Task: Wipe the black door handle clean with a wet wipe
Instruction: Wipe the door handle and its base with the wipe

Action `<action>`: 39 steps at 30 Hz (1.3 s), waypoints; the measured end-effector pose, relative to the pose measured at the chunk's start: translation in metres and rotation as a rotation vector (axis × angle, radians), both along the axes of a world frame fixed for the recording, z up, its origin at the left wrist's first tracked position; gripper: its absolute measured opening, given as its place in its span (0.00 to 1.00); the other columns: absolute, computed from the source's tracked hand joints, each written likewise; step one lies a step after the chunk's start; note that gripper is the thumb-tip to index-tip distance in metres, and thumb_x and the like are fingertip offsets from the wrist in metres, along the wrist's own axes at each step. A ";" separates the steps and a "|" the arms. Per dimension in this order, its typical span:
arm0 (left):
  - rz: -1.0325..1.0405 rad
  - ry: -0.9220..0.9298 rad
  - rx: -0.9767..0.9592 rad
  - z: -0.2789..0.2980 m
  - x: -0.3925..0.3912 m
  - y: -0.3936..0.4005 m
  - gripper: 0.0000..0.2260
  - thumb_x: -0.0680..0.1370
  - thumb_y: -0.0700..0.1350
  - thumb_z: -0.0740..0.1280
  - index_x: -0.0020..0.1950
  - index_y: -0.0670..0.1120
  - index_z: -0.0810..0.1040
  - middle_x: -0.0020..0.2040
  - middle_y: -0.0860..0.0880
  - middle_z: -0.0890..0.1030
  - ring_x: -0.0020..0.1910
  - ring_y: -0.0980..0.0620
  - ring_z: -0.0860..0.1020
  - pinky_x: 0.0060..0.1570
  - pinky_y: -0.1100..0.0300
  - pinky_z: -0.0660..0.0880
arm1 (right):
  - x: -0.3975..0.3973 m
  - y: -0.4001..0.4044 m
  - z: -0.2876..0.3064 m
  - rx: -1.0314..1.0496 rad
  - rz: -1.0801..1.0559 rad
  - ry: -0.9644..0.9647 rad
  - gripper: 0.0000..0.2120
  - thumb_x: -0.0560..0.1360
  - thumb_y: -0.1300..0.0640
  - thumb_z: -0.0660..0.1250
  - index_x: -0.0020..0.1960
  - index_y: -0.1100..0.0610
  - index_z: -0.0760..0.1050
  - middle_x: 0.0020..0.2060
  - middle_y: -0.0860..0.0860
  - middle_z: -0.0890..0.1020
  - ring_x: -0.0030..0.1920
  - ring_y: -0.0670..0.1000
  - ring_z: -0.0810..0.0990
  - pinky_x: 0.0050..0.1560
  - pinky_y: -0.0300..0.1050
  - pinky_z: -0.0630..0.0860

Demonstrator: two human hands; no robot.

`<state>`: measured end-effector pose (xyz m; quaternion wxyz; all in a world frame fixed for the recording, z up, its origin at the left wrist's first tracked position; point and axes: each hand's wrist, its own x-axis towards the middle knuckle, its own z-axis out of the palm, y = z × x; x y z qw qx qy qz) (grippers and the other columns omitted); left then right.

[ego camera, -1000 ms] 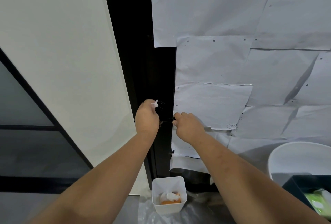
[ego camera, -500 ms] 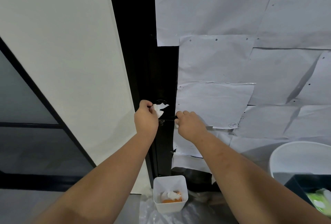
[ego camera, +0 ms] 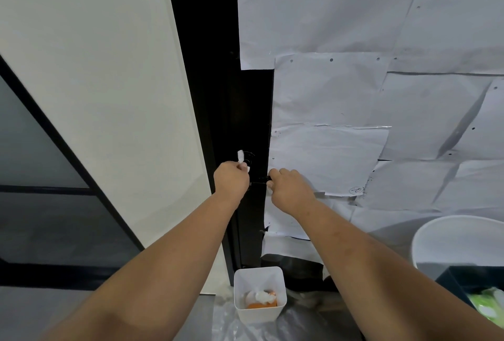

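The black door handle (ego camera: pixel 257 180) juts from a black door edge (ego camera: pixel 245 111), dark and mostly covered by my hands. My left hand (ego camera: pixel 231 181) is closed on a small white wet wipe (ego camera: pixel 240 156), whose end sticks up beside the round black base of the handle (ego camera: pixel 248 157). My right hand (ego camera: pixel 289 189) grips the lever end of the handle from the right. A bit of white shows under its fingers.
The door face is covered with taped white paper sheets (ego camera: pixel 354 95). A white wall panel (ego camera: pixel 103 81) stands on the left. On the floor below sit a small white bin (ego camera: pixel 260 283) with used wipes, a large white tub (ego camera: pixel 458 239) and a dark box (ego camera: pixel 474 283) with a green pack.
My left hand has shifted the wipe a little to the left, its end now sticking up beside the handle's round base. My right hand keeps its grip on the lever.
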<state>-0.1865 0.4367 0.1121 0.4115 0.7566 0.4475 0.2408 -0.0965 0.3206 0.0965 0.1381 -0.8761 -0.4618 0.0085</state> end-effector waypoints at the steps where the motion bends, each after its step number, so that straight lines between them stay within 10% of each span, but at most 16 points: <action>1: 0.039 -0.045 -0.114 0.002 0.003 0.002 0.13 0.81 0.46 0.62 0.49 0.38 0.80 0.34 0.46 0.76 0.32 0.50 0.76 0.32 0.57 0.76 | 0.000 0.000 0.000 -0.003 -0.001 0.000 0.10 0.80 0.54 0.53 0.56 0.57 0.69 0.49 0.55 0.76 0.44 0.53 0.65 0.42 0.47 0.65; 10: 0.028 -0.267 -0.842 0.005 -0.020 0.002 0.10 0.81 0.44 0.65 0.59 0.39 0.74 0.50 0.37 0.82 0.43 0.45 0.84 0.40 0.56 0.82 | 0.001 0.001 -0.003 0.020 0.007 -0.005 0.10 0.79 0.56 0.54 0.55 0.59 0.70 0.47 0.57 0.76 0.42 0.54 0.65 0.42 0.47 0.63; 31: 0.084 -0.313 -0.975 0.009 -0.026 0.001 0.11 0.83 0.41 0.58 0.62 0.38 0.73 0.45 0.39 0.80 0.35 0.50 0.77 0.35 0.62 0.77 | 0.000 0.000 0.001 0.009 0.009 0.025 0.08 0.79 0.58 0.54 0.55 0.57 0.69 0.47 0.55 0.75 0.43 0.53 0.64 0.42 0.47 0.64; 37: 0.158 -0.513 -1.067 0.004 -0.015 0.004 0.15 0.81 0.29 0.56 0.66 0.36 0.71 0.61 0.38 0.76 0.58 0.43 0.78 0.61 0.54 0.75 | -0.001 -0.002 0.005 -0.005 0.018 0.027 0.09 0.79 0.57 0.53 0.56 0.57 0.69 0.48 0.55 0.75 0.43 0.53 0.64 0.43 0.47 0.66; 39: 0.175 -0.541 -1.106 0.001 -0.011 0.005 0.12 0.81 0.34 0.61 0.64 0.37 0.74 0.52 0.41 0.79 0.49 0.47 0.80 0.55 0.57 0.78 | -0.001 -0.003 0.005 -0.007 0.018 0.030 0.09 0.79 0.57 0.53 0.56 0.57 0.69 0.47 0.55 0.75 0.43 0.53 0.64 0.42 0.48 0.66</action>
